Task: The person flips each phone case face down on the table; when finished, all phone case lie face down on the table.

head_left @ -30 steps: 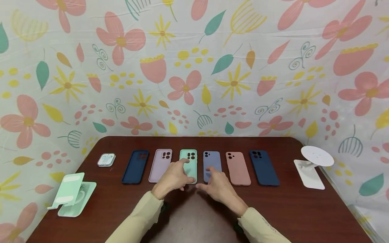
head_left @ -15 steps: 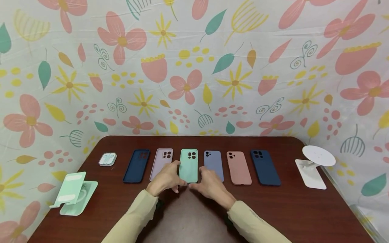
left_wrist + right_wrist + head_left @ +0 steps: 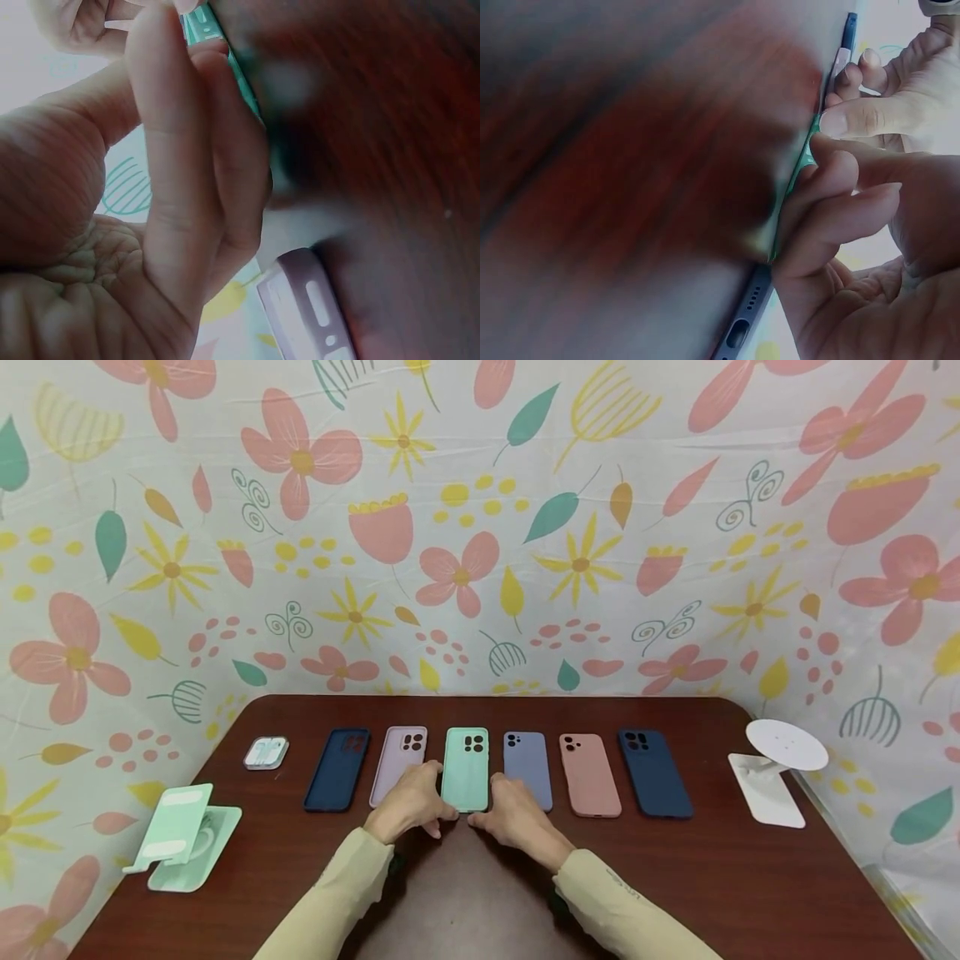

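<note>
A mint green phone case [image 3: 466, 777] lies flat on the table, camera cutout away from me. My left hand [image 3: 411, 800] holds its left side and lower left corner between index finger and thumb. On the opposite side my right hand [image 3: 519, 817] grips the right edge, its thumb at the lower right corner. The left hand partly covers a lilac phone case [image 3: 397, 760]; the right hand covers part of a lavender-blue one [image 3: 528, 764]. In both wrist views the fingers hide most of the mint case, so the exact contact is hard to see.
The row also has dark blue cases at its left [image 3: 336, 772] and right [image 3: 655, 774] ends and a pink case [image 3: 590, 777]. Boxed earphones [image 3: 266, 753] and a mint folding stand [image 3: 183, 843] sit left, a white round-topped stand [image 3: 772, 777] right. A floral cloth [image 3: 480, 627] hangs behind.
Both hands have come down from above the mint case to its sides and lower corners, uncovering its middle. Over the last half second they barely move.
</note>
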A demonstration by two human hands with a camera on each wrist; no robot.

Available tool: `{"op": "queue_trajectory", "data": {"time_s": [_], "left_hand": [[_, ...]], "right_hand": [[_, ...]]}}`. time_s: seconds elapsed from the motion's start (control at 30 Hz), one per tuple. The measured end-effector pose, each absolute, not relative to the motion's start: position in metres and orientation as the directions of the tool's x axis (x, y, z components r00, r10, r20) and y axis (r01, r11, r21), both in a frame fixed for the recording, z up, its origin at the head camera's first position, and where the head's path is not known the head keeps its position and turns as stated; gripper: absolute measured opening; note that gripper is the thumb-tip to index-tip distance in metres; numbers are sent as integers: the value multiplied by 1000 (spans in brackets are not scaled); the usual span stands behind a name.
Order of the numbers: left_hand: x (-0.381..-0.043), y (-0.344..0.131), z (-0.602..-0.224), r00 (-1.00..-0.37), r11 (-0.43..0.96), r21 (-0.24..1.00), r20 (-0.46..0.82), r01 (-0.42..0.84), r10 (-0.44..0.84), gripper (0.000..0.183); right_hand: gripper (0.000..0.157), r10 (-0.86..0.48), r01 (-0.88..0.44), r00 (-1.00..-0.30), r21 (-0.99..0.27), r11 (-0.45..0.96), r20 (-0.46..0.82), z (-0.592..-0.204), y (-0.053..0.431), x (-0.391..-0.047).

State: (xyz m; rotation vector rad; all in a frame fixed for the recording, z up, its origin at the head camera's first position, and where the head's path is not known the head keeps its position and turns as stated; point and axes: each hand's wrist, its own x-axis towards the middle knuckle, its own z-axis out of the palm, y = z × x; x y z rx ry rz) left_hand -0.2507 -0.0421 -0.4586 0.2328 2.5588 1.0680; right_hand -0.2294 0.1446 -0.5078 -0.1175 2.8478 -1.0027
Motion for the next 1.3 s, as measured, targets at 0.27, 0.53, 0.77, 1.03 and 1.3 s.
{"op": "queue_trajectory", "data": {"time_s": [0.27,0.53,0.77,1.03,1.3], "left_hand": [[-249,-42,-462,-925,691,723,-249,20,287,52],[-248,-44,-462,-923,660,750,-229,34,308,37],[-249,-44,-465,-933,662,749,-245,-10,263,44],[-252,-42,-470,-958,689,725,-211,-19,196,57],[-252,-37,-469,-970,690,723,-174,-8,172,67]], "right_hand": [[37,-141,-43,-984,-636,771,-105,-515,145,-235],[33,-135,-52,-987,-636,770,-82,-522,146,-241],[38,-122,-59,-991,-629,775,-57,-526,144,-241],[50,-114,-111,-993,-676,728,40,-500,138,-219],[54,-177,-265,-964,-674,689,197,-493,138,-208]]}}
